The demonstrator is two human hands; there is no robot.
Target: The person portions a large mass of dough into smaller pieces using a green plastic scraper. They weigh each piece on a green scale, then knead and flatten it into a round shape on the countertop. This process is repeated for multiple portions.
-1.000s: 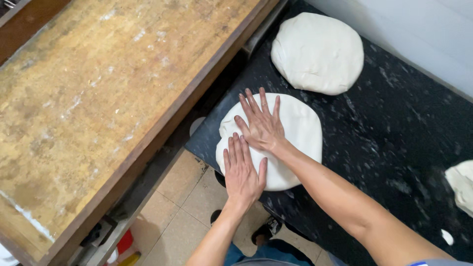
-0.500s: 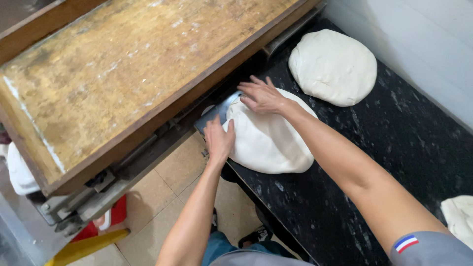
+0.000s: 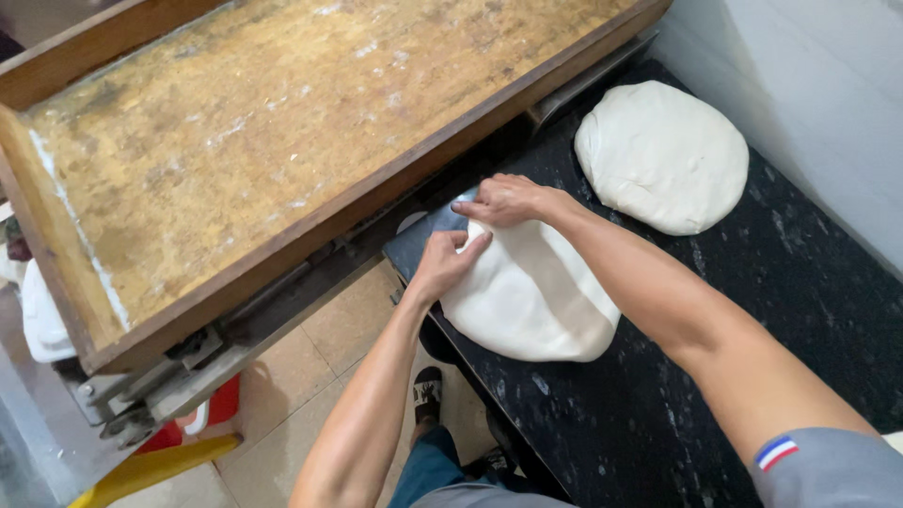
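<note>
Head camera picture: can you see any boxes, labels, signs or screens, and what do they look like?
No boxes, signs or screens show.
Sleeve patch: a small label on the grey sleeve, lower right, with blue, white and red stripes.
Both hands, left hand and right hand, only grip plain white dough.

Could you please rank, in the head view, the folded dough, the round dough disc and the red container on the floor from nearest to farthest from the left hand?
1. Folded dough: under the left hand, touching.
2. Round dough disc: up the black counter, by the wall.
3. Red container: low on the floor, beneath the wooden tray.
</note>
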